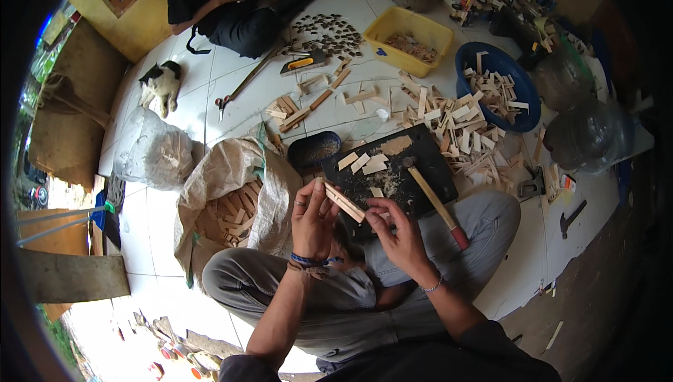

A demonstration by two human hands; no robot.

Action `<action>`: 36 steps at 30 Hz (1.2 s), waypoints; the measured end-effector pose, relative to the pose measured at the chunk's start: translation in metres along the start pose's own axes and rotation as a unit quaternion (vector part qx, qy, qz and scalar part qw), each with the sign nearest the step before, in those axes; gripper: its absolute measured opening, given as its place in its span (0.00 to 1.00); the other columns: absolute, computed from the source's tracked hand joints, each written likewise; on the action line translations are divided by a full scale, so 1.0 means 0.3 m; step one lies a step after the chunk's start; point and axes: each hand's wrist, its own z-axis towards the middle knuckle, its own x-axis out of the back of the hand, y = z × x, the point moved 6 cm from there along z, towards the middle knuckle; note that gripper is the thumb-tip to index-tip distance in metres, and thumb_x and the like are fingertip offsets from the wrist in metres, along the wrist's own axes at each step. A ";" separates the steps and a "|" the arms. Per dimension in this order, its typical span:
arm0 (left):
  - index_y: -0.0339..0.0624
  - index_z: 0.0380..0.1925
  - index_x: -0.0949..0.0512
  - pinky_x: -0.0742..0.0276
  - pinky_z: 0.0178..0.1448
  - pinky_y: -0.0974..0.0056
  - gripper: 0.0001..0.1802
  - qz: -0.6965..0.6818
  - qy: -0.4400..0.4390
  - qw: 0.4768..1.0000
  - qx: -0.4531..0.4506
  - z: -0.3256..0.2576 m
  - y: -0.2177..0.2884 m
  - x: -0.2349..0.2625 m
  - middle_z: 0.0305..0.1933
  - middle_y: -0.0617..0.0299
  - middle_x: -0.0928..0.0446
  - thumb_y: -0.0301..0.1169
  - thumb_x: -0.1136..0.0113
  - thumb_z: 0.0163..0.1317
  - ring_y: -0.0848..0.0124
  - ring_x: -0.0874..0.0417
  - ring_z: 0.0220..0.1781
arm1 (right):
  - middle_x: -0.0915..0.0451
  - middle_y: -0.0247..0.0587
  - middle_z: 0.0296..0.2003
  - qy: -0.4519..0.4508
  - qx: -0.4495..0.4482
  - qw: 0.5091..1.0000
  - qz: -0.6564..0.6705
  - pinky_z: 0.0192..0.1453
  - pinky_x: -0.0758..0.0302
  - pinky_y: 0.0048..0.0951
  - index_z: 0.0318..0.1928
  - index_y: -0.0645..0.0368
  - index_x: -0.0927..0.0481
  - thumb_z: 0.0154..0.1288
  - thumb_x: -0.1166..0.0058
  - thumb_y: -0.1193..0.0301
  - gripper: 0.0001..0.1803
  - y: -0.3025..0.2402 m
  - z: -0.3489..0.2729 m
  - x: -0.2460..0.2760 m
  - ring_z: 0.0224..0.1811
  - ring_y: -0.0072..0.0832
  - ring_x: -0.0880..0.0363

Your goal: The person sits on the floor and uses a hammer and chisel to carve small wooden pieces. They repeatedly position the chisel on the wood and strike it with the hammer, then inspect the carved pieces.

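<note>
stick: thin pale wood strip (343,202), flat, long, tilted from upper left down to lower right
held by: left hand (313,217) pinches upper end with fingers (324,196); right hand (398,231) pinches lower end with fingers (371,208)
where: raised over the person's lap, just in front of the near edge of the black board (413,182)
state: whole, bare wood, clean cut edges, looks like two strips pressed together, cannot tell for sure

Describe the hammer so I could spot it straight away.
Find the black board on the floor in front of the seated person's knees. The hammer lies across its right side, head on the board, and its long wooden handle ends in a red grip, unlike the short pale sticks around.
</note>
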 end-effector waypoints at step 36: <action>0.42 0.65 0.21 0.21 0.53 0.69 0.27 0.351 -0.001 0.920 -0.177 -0.027 0.024 -0.002 0.45 0.64 0.18 0.23 0.29 0.66 0.77 0.18 0.48 | 0.20 0.47 0.48 0.044 0.094 0.941 -0.323 0.50 0.22 0.46 0.59 0.57 0.21 0.72 0.37 0.65 0.19 0.073 0.101 0.033 0.48 0.50 0.18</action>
